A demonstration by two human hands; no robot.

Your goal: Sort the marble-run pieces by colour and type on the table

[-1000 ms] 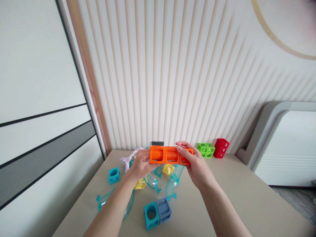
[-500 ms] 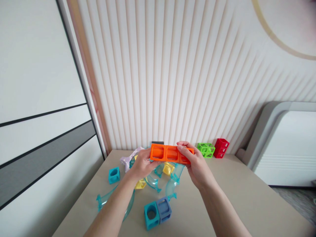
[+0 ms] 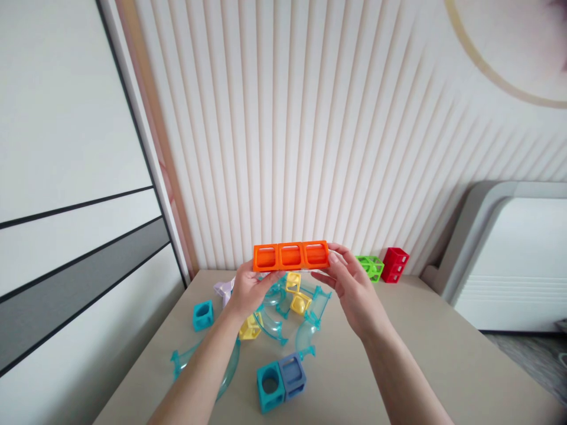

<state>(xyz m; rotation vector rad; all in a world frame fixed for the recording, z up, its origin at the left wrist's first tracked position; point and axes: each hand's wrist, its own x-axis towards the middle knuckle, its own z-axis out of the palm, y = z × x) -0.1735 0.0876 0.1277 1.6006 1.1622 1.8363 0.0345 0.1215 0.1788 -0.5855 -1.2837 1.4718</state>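
From the head camera, a wall (image 3: pixel 266 118) of pale, ribbed panels fills the upper middle of the frame, above a smooth beige table (image 3: pixel 434 348). Clear teal channels (image 3: pixel 305 336), curved and glossy, lie below the middle among yellow blocks (image 3: pixel 300 303) with open sides. At bottom centre a teal cube (image 3: pixel 270 387) with a round hole touches a blue cube (image 3: pixel 292 375) (its window is more nearly square). The red block (image 3: pixel 395 265), right of centre, has openings too.

The right hand (image 3: pixel 354 289) covers part of the green block (image 3: pixel 372 268); the left hand (image 3: pixel 248 290) hides much of a lilac piece (image 3: pixel 225 290), whose shape is hard to make out. Both forearms run off the bottom edge.

The orange block (image 3: pixel 291 257) is held up just below the frame's centre: a bright bar of three joined frames, nearly level. The left thumb and fingers clasp its left end; the right thumb and forefinger pinch its right end, the lower fingers spread beneath.
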